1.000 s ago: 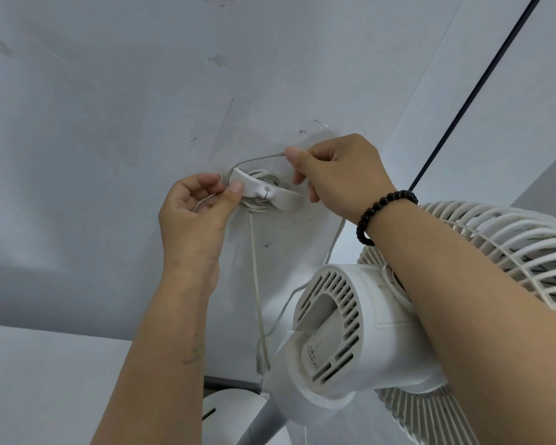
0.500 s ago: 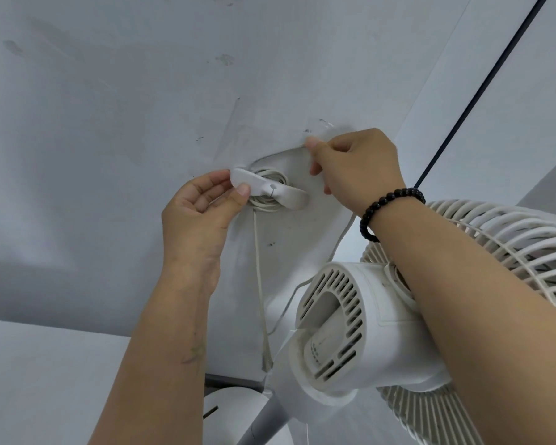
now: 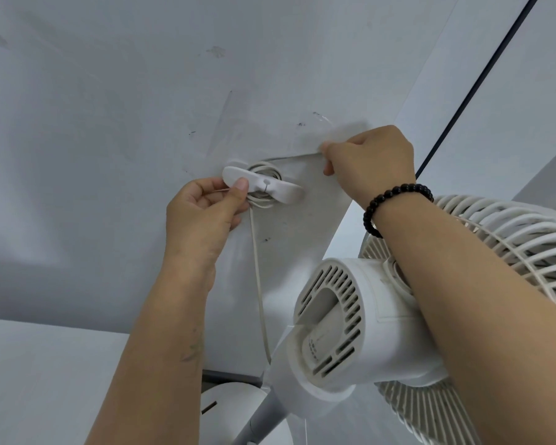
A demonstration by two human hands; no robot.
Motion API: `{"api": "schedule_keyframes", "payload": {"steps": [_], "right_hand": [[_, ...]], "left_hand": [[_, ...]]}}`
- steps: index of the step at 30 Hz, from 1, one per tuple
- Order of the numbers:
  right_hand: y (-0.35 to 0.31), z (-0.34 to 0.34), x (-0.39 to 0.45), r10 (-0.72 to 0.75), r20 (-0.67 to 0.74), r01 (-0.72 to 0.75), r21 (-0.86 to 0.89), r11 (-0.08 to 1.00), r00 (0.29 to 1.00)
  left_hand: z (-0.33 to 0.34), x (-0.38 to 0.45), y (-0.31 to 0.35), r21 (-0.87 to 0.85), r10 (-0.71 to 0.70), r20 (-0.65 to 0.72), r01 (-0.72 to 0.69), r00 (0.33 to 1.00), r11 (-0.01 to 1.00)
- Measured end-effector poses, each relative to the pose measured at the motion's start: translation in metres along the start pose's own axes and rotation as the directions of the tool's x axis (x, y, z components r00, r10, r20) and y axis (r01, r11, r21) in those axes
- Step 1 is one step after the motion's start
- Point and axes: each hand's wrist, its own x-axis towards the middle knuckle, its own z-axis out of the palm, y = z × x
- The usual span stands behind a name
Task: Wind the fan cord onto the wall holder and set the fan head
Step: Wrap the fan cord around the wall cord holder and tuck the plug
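Observation:
A white wall holder (image 3: pixel 278 187) with an oblong cap is fixed to the grey wall, and several turns of the white fan cord (image 3: pixel 260 200) lie wound behind the cap. My left hand (image 3: pixel 203 216) has its thumb on the cap's left end, with fingers curled and a thin stretch of cord running into them. My right hand (image 3: pixel 371 162) pinches the cord to the upper right of the holder, stretched taut from the coil. One strand of the cord hangs straight down to the fan. The white fan head (image 3: pixel 360 322) sits at the lower right, under my right forearm.
The fan's grille (image 3: pixel 511 252) reaches the right edge. Its pole and round base (image 3: pixel 235 409) stand below the head. A black line (image 3: pixel 475 88) runs diagonally up the wall at the right. A pale ledge (image 3: pixel 45 364) lies at the lower left.
My right hand has drawn the cord away from the holder, up and to the right, until it runs taut. My left hand has stayed on the holder's left end.

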Motion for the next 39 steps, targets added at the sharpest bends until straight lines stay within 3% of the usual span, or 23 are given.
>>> {"api": "schedule_keyframes", "payload": {"steps": [4, 10, 19, 26, 29, 33, 37, 39], "right_hand": [[0.001, -0.002, 0.0, 0.019, -0.015, -0.02, -0.064, 0.998, 1.0], [0.002, -0.005, -0.002, 0.013, -0.049, -0.019, -0.12, 0.993, 0.999], [0.002, -0.01, -0.009, 0.072, 0.145, -0.021, -0.325, 0.945, 0.987], [0.004, -0.008, -0.01, 0.251, 0.448, -0.009, -0.477, 0.879, 0.858], [0.004, -0.004, -0.01, 0.254, 0.534, 0.063, -0.504, 0.861, 0.806], [0.004, 0.001, -0.012, 0.265, 0.612, 0.116, -0.511, 0.852, 0.745], [0.008, 0.005, -0.013, 0.319, 0.677, 0.011, -0.435, 0.9, 0.663], [0.008, 0.006, -0.014, 0.303, 0.728, 0.026, -0.402, 0.915, 0.615]], "left_hand": [[0.004, -0.001, -0.003, 0.106, 0.111, -0.042, -0.106, 0.993, 0.989], [0.004, 0.001, -0.005, 0.146, 0.128, -0.083, -0.115, 0.988, 0.983], [0.006, 0.002, -0.006, 0.14, 0.064, -0.095, -0.051, 0.993, 0.989], [-0.001, -0.004, 0.002, 0.154, -0.033, -0.031, 0.037, 0.999, 0.987], [0.0, -0.006, 0.006, 0.172, -0.108, 0.054, 0.097, 0.993, 0.98], [0.003, -0.011, 0.009, 0.17, -0.13, 0.161, 0.102, 0.978, 0.98], [0.003, -0.011, 0.007, 0.195, -0.11, 0.158, 0.078, 0.981, 0.978], [0.003, -0.011, 0.007, 0.205, -0.1, 0.16, 0.066, 0.982, 0.976]]}}
